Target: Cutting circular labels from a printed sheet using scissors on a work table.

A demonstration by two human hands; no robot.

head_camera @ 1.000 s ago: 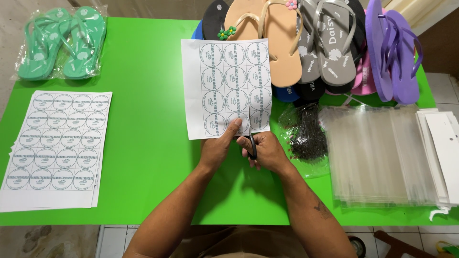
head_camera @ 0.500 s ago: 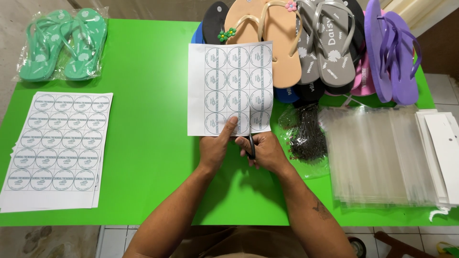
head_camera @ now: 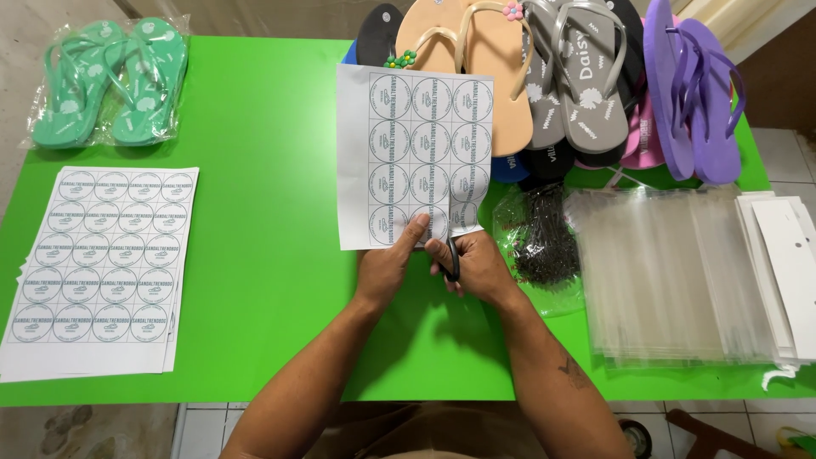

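My left hand [head_camera: 389, 265] pinches the bottom edge of a white sheet of round printed labels [head_camera: 408, 144], which lies over the green table [head_camera: 255, 127]. My right hand [head_camera: 476, 265] grips black-handled scissors [head_camera: 450, 259], whose blades sit in a cut running up the sheet's right column. A narrow strip at the right of the sheet is partly separated.
A stack of uncut label sheets [head_camera: 98, 268] lies at the left. Bagged green flip-flops [head_camera: 106, 81] sit at the far left corner. Assorted flip-flops [head_camera: 561, 76] crowd the far right. A bag of small black fasteners [head_camera: 540, 242], clear plastic bags [head_camera: 671, 272] and white cards [head_camera: 790, 263] lie right.
The scissors have cut further up the sheet. The sheet has shifted slightly toward the far side, and both hands have followed it.
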